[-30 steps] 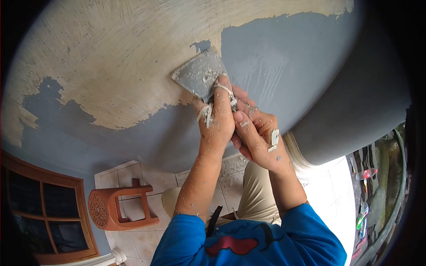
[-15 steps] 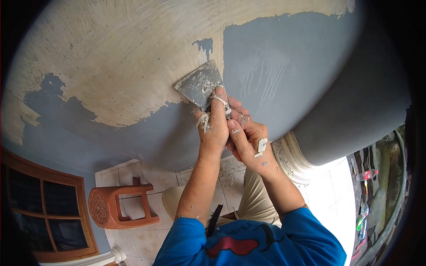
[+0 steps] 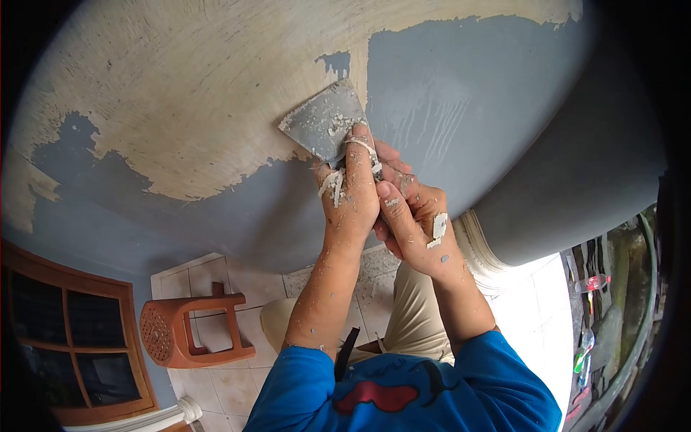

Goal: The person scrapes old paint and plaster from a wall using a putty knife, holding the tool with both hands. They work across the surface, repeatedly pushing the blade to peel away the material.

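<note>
Where its gray paint gives way to a pale, ragged-edged patch, the wall fills most of the view, with a round gray pillar at right. Below, on the tiled floor, is a brown stool. The left hand grips the scraper, thumb along the blade; the right hand curls round the handle beside it (most of the handle is hidden). The scraper is in front of the pale patch, near a small gray remnant; whether its edge touches the wall, I cannot tell. Scraping paint seems the step in hand; another stroke would call for a firm two-handed hold and a low blade. Flakes cling to both hands.
</note>
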A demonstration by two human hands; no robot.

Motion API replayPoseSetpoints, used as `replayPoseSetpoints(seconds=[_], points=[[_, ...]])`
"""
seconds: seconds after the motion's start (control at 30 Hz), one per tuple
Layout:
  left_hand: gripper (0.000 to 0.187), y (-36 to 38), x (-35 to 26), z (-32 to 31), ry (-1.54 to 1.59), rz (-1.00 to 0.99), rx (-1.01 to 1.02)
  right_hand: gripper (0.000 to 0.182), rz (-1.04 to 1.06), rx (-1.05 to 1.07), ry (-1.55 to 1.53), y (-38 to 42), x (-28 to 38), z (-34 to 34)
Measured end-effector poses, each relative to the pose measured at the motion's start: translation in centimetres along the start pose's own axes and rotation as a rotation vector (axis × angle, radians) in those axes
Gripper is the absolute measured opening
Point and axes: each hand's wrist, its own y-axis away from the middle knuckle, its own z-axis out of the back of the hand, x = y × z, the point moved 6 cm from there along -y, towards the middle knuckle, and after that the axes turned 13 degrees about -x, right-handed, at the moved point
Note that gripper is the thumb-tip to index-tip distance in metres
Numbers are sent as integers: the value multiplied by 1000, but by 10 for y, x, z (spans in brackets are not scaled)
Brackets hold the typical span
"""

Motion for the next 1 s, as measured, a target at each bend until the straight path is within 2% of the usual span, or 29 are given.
replayPoseSetpoints(seconds=[0.1,0.2,0.4,0.63,0.83,1.0], points=[[41,-1,-4,-2,-5,-45,-5,29,-44,-4,13,-2,-2,1],[42,-1,-4,-1,-37,-4,-9,30,-21,-8,-2,-5,0,-1],[42,-7,-31,-17,-50,-100,0,32,24,13,13,-19,19,-4],[41,-1,-9,-5,-15,-76,20,32,12,1,12,-5,4,0],[42,-9,-27,-15,-30,-44,38,32,57,-35,-1,-18,19,-6],[42,-1,-3,2,-32,7,60,32,-2,-37,28,0,-7,-2]])
